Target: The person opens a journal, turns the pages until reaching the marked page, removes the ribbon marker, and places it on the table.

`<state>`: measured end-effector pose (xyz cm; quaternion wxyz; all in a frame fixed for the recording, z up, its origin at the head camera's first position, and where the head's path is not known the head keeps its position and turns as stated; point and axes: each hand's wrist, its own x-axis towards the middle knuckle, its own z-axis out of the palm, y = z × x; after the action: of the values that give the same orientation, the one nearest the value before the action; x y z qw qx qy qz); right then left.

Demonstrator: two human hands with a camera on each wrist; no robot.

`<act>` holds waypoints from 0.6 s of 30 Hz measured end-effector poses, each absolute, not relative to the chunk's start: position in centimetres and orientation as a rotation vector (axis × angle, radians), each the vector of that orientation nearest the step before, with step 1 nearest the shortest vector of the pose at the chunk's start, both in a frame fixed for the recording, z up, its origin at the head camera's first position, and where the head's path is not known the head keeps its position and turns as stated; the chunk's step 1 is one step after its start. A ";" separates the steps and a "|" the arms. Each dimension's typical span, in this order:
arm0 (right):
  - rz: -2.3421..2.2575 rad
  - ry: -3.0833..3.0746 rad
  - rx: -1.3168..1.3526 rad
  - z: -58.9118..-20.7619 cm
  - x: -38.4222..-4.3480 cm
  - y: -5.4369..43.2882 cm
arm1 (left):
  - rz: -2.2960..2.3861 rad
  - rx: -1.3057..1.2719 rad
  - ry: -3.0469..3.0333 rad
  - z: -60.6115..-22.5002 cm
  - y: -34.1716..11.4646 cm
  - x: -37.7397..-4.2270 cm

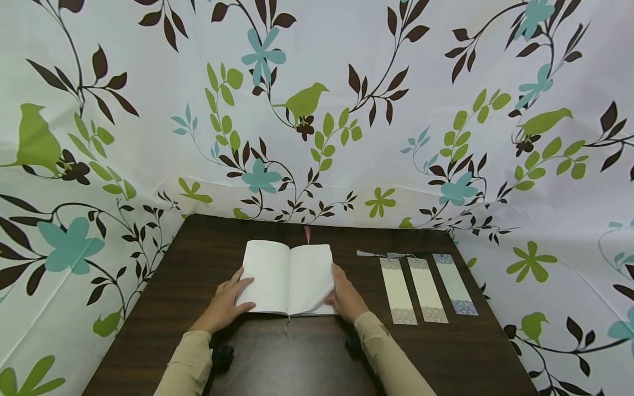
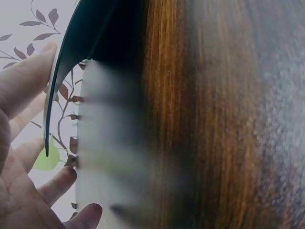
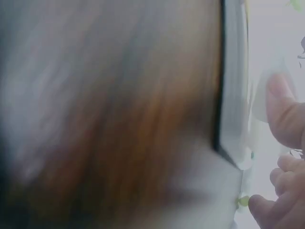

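Note:
An open notebook with white pages lies in the middle of the dark table, and faint lines show on its left page. My left hand grips its left edge, thumb over the page. In the left wrist view the dark cover is tilted up between thumb and fingers. On the other side, my right hand holds the right edge, its thumb at a page whose lower corner curls up. The right wrist view shows the thumb against white paper and the notebook's side.
Three tasselled bookmarks lie right of the notebook: two cream ones and a blue-ended one. A pink tassel pokes out past the notebook's top edge. Patterned cloth hangs along the table's back edge.

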<state>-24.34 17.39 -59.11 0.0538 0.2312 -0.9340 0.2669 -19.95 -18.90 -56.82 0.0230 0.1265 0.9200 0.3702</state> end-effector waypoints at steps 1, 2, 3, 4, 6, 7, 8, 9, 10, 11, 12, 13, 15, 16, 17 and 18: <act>0.827 -2.823 0.699 -59.0 -24.3 17.2 | 1.143 0.390 2.850 -56.8 -18.9 -19.9; 0.845 -2.816 0.688 -58.9 -24.3 17.1 | 1.142 0.392 2.849 -56.8 -18.9 -19.9; 0.858 -2.810 0.678 -58.8 -24.3 16.9 | 1.143 0.392 2.849 -56.7 -18.9 -19.9; 0.878 -2.804 0.671 -58.6 -24.2 16.8 | 1.142 0.392 2.849 -56.7 -18.9 -19.9; 0.948 -2.798 0.665 -58.3 -24.1 16.5 | 1.141 0.392 2.849 -56.6 -18.8 -19.9; 0.986 -2.796 0.677 -58.2 -24.1 16.4 | 1.141 0.391 2.846 -56.6 -18.8 -19.9; 1.034 -2.801 0.685 -58.0 -24.0 16.2 | 1.140 0.390 2.844 -56.6 -18.8 -19.9; 1.097 -2.800 0.708 -57.9 -23.9 16.1 | 1.137 0.387 2.844 -56.6 -18.8 -19.9; 1.162 -2.801 0.734 -57.8 -23.8 16.0 | 1.131 0.384 2.846 -56.6 -18.8 -19.9; 1.220 -2.804 0.764 -57.7 -23.7 15.9 | 1.128 0.383 2.845 -56.6 -18.8 -19.9; 1.291 -2.800 0.801 -57.6 -23.6 15.7 | 1.124 0.386 2.846 -56.6 -18.8 -19.9; 1.380 -2.790 0.835 -57.5 -23.5 15.5 | 1.125 0.382 2.845 -56.6 -18.7 -19.9; 1.549 -2.767 0.889 -57.3 -23.2 15.0 | 1.123 0.384 2.848 -56.5 -18.7 -19.9; 1.621 -2.765 0.912 -57.3 -23.2 14.7 | 1.123 0.384 2.848 -56.5 -18.7 -19.9; 1.669 -2.773 0.926 -57.2 -23.0 14.4 | 1.126 0.384 2.847 -56.5 -18.7 -19.8; 1.701 -2.791 0.935 -57.1 -22.8 14.1 | 1.126 0.387 2.848 -56.4 -18.6 -19.8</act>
<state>-22.83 14.11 -57.09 -0.1285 0.2727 -0.8141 0.4964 -19.80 -18.64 -56.44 0.0274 0.1253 0.9222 0.3647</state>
